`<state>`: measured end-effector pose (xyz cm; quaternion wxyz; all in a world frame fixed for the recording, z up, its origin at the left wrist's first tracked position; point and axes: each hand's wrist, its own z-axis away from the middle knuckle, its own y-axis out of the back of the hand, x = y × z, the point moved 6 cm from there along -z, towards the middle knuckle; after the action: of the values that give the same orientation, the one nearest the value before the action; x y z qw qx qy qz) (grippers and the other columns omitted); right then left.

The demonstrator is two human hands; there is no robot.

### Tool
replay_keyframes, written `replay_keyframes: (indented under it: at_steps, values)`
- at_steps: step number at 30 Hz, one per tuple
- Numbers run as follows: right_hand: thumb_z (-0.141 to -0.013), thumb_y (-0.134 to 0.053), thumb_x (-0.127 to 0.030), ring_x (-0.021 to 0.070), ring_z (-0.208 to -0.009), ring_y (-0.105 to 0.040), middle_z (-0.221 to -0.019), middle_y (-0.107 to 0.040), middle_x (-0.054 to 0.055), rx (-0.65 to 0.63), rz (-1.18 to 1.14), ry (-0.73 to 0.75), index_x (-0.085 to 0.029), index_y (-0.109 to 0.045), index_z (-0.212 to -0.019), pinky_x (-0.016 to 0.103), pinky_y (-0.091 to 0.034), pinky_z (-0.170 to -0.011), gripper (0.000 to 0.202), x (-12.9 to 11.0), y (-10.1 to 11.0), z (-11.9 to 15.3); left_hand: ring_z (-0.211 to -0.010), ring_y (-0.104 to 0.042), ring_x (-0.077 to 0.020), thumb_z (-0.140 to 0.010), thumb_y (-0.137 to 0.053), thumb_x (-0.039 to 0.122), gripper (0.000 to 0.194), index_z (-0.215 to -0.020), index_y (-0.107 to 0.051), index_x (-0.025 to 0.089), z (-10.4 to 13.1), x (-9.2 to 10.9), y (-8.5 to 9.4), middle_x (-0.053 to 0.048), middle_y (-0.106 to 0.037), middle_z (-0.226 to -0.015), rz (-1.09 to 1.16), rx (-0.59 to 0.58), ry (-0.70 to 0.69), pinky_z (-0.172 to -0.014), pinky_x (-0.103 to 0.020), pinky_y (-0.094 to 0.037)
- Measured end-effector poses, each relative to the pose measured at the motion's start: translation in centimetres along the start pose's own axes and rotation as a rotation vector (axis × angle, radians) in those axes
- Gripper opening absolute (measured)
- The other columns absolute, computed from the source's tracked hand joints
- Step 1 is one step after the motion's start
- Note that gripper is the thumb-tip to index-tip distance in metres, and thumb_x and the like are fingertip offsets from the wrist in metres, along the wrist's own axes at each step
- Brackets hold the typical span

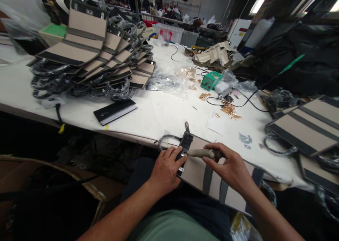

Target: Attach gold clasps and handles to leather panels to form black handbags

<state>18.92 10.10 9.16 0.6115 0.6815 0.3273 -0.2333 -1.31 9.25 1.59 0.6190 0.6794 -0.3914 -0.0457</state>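
A beige bag panel (199, 168) with dark grey bands lies at the table's front edge, partly over my lap. A black strip with small metal fittings runs along its left end. My left hand (168, 166) grips this end, thumb and forefinger on either side of a small metal fitting (183, 151). My right hand (230, 163) is closed round the dark end of a stubby tool with a beige, wrapped-looking shaft (198, 152). The shaft points left, its tip close to the fitting; whether they touch I cannot tell. A plastic-wrapped handle loop (166, 138) sticks out beyond the panel.
Stacked bag panels (87, 32) with wrapped handles stand at the left, more panels (309, 121) at the right. A black booklet-like item (115, 112) lies near the front edge. Gold-coloured hardware (230, 109), a green box (211, 80) and a black cable (254, 94) lie farther back.
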Motion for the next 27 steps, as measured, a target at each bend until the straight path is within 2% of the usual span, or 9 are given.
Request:
replay_keyframes:
  at_steps: [2,5,7,10,12,17,22,25,27]
  values:
    - [-0.078,-0.074,-0.028,0.022,-0.085,-0.063,-0.095,-0.07,0.003,0.105,-0.114,-0.008,-0.026,-0.067,-0.099,0.036,-0.051,-0.079,0.022,-0.7,-1.6,-0.1,-0.132,-0.044,-0.0353,-0.076,-0.07,0.022,0.059,-0.134,-0.062,0.024,0.0,0.0,0.0,-0.011,-0.051,-0.15,-0.005,0.0,0.003,-0.102,-0.052,-0.041]
    - [-0.08,-0.066,-0.024,0.0214,-0.09,-0.063,-0.094,-0.067,0.003,0.273,-0.566,-0.052,-0.024,-0.06,-0.091,0.037,-0.051,-0.08,0.013,-0.8,-4.4,-0.6,-0.132,-0.045,-0.0355,-0.076,-0.07,0.024,0.057,-0.133,-0.063,0.025,0.1,0.1,0.0,-0.011,-0.051,-0.151,-0.006,0.005,0.002,-0.101,-0.052,-0.042]
    - [-0.083,-0.063,-0.026,0.017,-0.073,-0.061,-0.075,-0.059,-0.001,0.439,-0.915,-0.118,-0.023,-0.052,-0.079,0.033,-0.051,-0.07,0.012,-0.1,-5.7,-1.0,-0.131,-0.046,-0.035,-0.078,-0.07,0.025,0.054,-0.132,-0.064,0.025,0.2,0.1,0.1,-0.011,-0.051,-0.151,-0.003,0.023,-0.001,-0.101,-0.052,-0.043]
    - [-0.088,-0.065,-0.032,0.0097,-0.048,-0.042,-0.056,-0.039,-0.009,0.603,-1.197,-0.188,-0.022,-0.037,-0.066,0.026,-0.041,-0.053,0.037,0.8,-6.4,-1.9,-0.131,-0.047,-0.0339,-0.081,-0.067,0.025,0.049,-0.13,-0.066,0.024,0.2,0.1,0.1,-0.009,-0.052,-0.15,0.003,0.051,-0.005,-0.102,-0.051,-0.043]
    - [-0.089,-0.066,-0.035,0.0084,-0.045,-0.036,-0.053,-0.034,-0.01,0.61,-1.238,-0.194,-0.022,-0.034,-0.064,0.025,-0.036,-0.049,0.042,0.8,-6.5,-2.6,-0.131,-0.047,-0.0334,-0.08,-0.067,0.024,0.049,-0.13,-0.066,0.023,0.2,0.0,0.0,-0.009,-0.053,-0.15,0.012,0.061,-0.006,-0.103,-0.05,-0.043]
    - [-0.091,-0.062,-0.037,0.0091,-0.043,-0.035,-0.052,-0.034,-0.009,0.574,-1.179,-0.112,-0.022,-0.036,-0.063,0.025,-0.034,-0.046,0.041,0.4,-7.1,-3.2,-0.131,-0.047,-0.0328,-0.078,-0.066,0.02,0.052,-0.129,-0.066,0.022,0.2,-0.2,-0.2,-0.009,-0.054,-0.149,0.035,0.08,-0.001,-0.103,-0.05,-0.043]
    - [-0.094,-0.06,-0.035,0.0109,-0.045,-0.04,-0.052,-0.041,-0.007,0.441,-1.088,0.018,-0.023,-0.042,-0.064,0.027,-0.036,-0.048,0.037,-0.5,-8.4,-3.2,-0.131,-0.047,-0.0337,-0.076,-0.066,0.02,0.053,-0.129,-0.066,0.022,0.2,-0.2,-0.1,-0.009,-0.054,-0.15,0.03,0.069,-0.004,-0.102,-0.05,-0.044]
    - [-0.094,-0.061,-0.035,0.0118,-0.046,-0.043,-0.051,-0.045,-0.006,0.331,-0.966,0.039,-0.023,-0.047,-0.062,0.028,-0.035,-0.048,0.037,-1.4,-7.8,-3.7,-0.13,-0.048,-0.0338,-0.076,-0.067,0.021,0.053,-0.129,-0.067,0.023,0.2,-0.2,0.1,-0.009,-0.056,-0.148,0.022,0.069,-0.006,-0.102,-0.05,-0.044]
    - [-0.094,-0.062,-0.035,0.0119,-0.046,-0.043,-0.05,-0.045,-0.006,0.318,-0.93,0.051,-0.023,-0.046,-0.062,0.028,-0.035,-0.048,0.038,-2.0,-6.7,-3.8,-0.13,-0.048,-0.034,-0.075,-0.068,0.021,0.054,-0.129,-0.066,0.025,0.2,-0.1,0.1,-0.009,-0.055,-0.148,0.018,0.062,-0.005,-0.101,-0.051,-0.045]
